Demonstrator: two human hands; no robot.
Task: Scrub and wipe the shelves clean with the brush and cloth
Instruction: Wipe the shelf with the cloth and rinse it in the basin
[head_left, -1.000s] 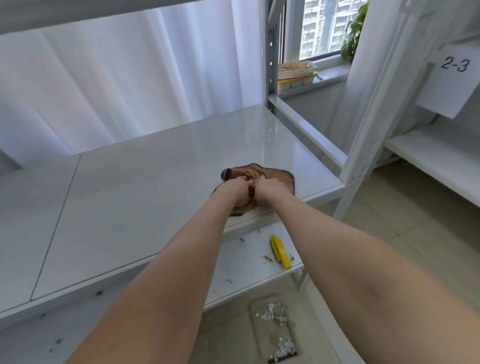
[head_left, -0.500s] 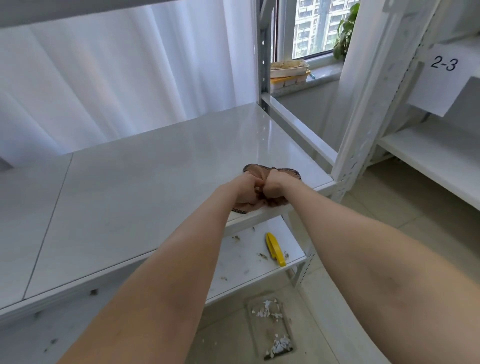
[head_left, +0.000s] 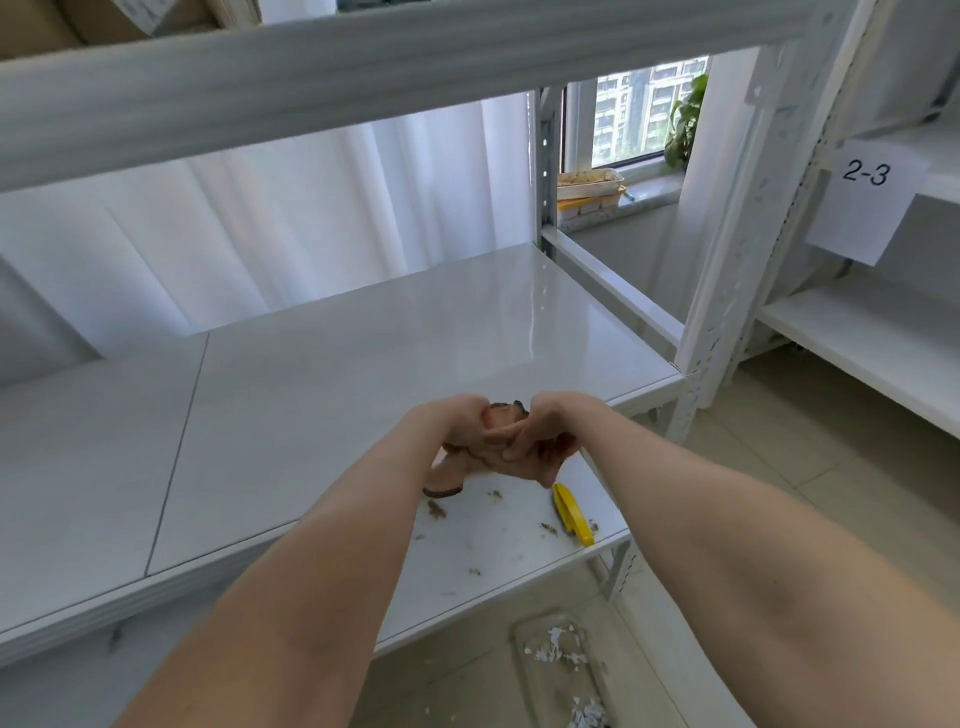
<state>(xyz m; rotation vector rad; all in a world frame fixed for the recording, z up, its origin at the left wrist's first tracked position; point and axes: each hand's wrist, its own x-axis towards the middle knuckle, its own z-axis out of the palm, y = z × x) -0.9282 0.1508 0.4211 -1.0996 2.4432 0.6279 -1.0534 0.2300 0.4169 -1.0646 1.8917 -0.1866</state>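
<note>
Head view: one brown cloth (head_left: 501, 414), bunched, dark-edged.
Grip: left hand (head_left: 457, 426), right hand (head_left: 540, 441) clutch it.
Brush (head_left: 571, 514): one, yellow.

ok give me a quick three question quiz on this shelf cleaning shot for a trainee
1. True or false: the yellow brush lies on the lower shelf, in neither hand.
2. What do the left hand and right hand hold together? A) sponge B) brown cloth C) spray bottle
3. Fill in: the paper label reads ___.

Key: 1 true; 2 B; 3 2-3
</note>
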